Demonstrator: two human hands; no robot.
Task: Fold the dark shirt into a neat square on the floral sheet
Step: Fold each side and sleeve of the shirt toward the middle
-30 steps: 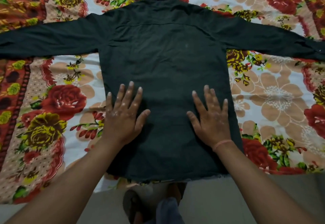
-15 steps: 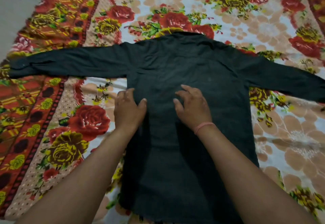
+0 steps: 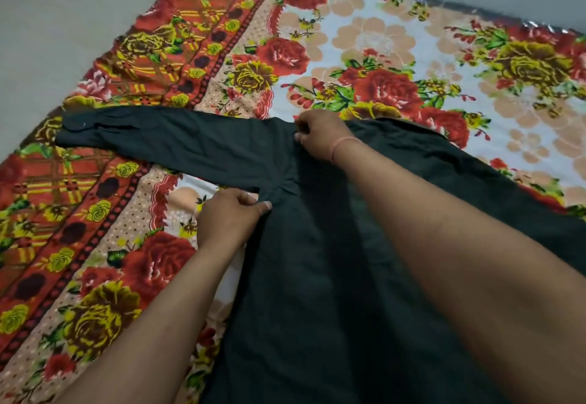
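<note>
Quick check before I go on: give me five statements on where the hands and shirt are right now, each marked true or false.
1. The shirt lies on the floral sheet. True.
2. The left hand grips the cuff. False: it pinches the fabric at the underarm, and the cuff lies untouched far out to the left.
3. The right hand pinches the fabric at the shoulder. True.
4. The left sleeve is already folded across the back. False: it lies stretched straight out over the sheet.
5. The right wrist wears a pink band. True.
</note>
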